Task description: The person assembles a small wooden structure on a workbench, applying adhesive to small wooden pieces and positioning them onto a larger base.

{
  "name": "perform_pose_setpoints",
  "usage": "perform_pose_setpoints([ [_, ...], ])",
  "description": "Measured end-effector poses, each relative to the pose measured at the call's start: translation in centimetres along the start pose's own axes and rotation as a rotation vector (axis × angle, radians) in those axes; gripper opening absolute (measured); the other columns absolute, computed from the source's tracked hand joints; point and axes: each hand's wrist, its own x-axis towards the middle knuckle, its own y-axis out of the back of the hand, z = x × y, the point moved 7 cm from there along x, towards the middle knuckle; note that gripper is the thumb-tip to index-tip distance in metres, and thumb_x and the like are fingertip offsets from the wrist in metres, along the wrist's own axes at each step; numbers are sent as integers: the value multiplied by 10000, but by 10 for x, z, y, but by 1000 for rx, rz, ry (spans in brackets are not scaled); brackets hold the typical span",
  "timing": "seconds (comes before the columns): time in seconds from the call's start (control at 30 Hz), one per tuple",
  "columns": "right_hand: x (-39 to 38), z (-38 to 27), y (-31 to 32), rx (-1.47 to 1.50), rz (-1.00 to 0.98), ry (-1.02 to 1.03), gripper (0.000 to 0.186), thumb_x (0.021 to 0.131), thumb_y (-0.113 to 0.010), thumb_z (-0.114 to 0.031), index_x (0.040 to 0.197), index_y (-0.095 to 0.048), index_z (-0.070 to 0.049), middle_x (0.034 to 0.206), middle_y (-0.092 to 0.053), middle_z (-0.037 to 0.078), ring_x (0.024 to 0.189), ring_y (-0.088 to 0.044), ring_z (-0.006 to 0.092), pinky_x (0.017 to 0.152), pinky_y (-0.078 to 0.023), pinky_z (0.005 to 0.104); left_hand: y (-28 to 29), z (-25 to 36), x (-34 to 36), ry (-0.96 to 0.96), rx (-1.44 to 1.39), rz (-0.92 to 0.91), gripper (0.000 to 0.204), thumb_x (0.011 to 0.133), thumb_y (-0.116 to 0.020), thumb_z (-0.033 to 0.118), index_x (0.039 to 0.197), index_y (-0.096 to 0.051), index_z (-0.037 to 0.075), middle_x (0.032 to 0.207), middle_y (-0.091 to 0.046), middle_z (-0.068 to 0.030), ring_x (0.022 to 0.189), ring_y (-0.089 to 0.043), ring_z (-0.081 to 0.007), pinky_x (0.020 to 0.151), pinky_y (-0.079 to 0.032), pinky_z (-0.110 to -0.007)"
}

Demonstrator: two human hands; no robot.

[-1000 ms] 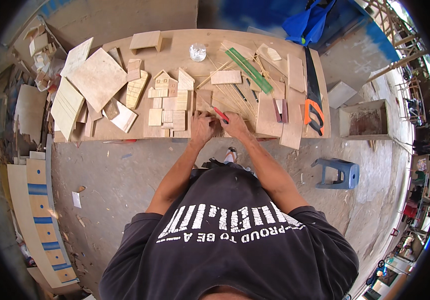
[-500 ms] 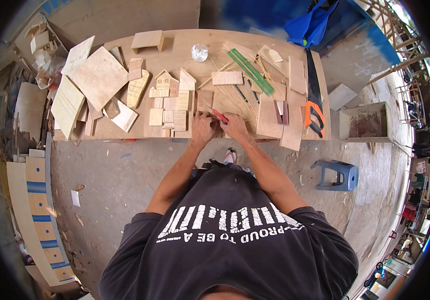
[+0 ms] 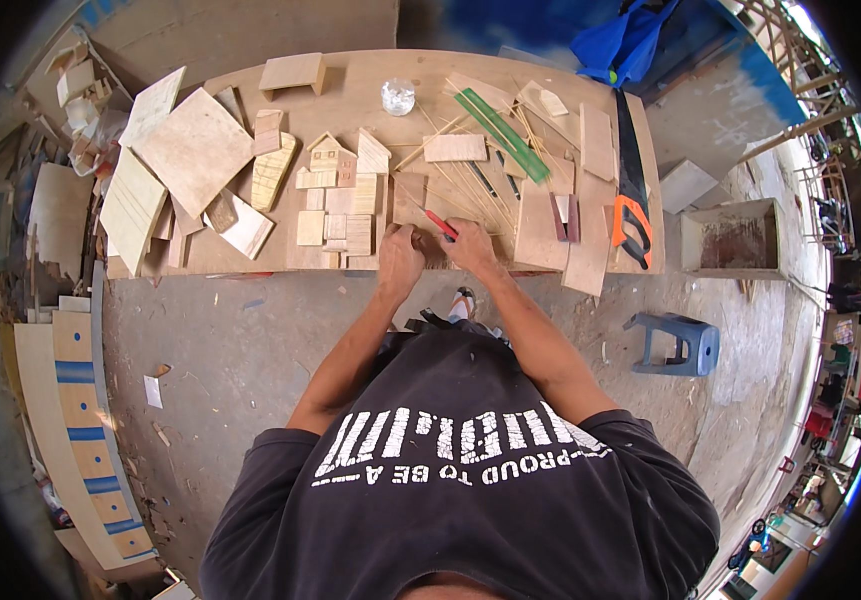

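Note:
My right hand (image 3: 471,245) grips a red-handled craft knife (image 3: 438,224), its thin tip pointing away and to the left over the table. My left hand (image 3: 400,256) is closed at the table's near edge, fingers curled together; anything in them is too small or hidden to make out. A gap separates the two hands. Just left of my left hand lies a flat house-shaped assembly of small wooden pieces (image 3: 348,200), with little windows in its upper part. Beyond the knife are thin wooden sticks (image 3: 470,195) and a small wooden board (image 3: 455,148).
On the wooden table (image 3: 370,80) are a green ruler (image 3: 500,133), a clear jar (image 3: 398,97), an orange-handled saw (image 3: 633,230) and a small wooden stand (image 3: 292,73). Plywood offcuts (image 3: 193,150) pile up at left. A blue stool (image 3: 685,345) stands on the floor at right.
My hands have drawn slightly apart, the left one turning into a tighter curl. The knife stays in my right hand. The whole view has shifted a little.

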Motion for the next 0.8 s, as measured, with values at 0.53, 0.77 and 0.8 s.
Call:
perform_pose_setpoints([
  [0.53, 1, -3, -1, 13, 25, 1, 247, 864, -696, -300, 809, -634, -68, 798, -666, 190, 792, -650, 435, 678, -526, 501, -22, 9, -3, 173, 89, -37, 191, 772, -659, 121, 728, -705, -60, 725, -648, -297, 697, -668, -440, 680, -536, -484],
  [0.77, 3, 5, -4, 40, 22, 57, 238, 879, -683, -285, 831, -641, -55, 802, -666, 194, 796, -645, 443, 683, -522, 509, -27, 6, -4, 148, 35, -34, 172, 772, -654, 92, 713, -701, -62, 730, -642, -301, 696, -660, -443, 670, -530, -480],
  [0.8, 4, 7, -5, 43, 22, 57, 238, 879, -683, -285, 831, -641, -55, 802, -666, 194, 796, -645, 443, 683, -522, 509, -26, 9, -3, 125, 19, -30, 160, 767, -659, 88, 730, -711, -59, 733, -644, -299, 698, -662, -438, 668, -531, -474],
])
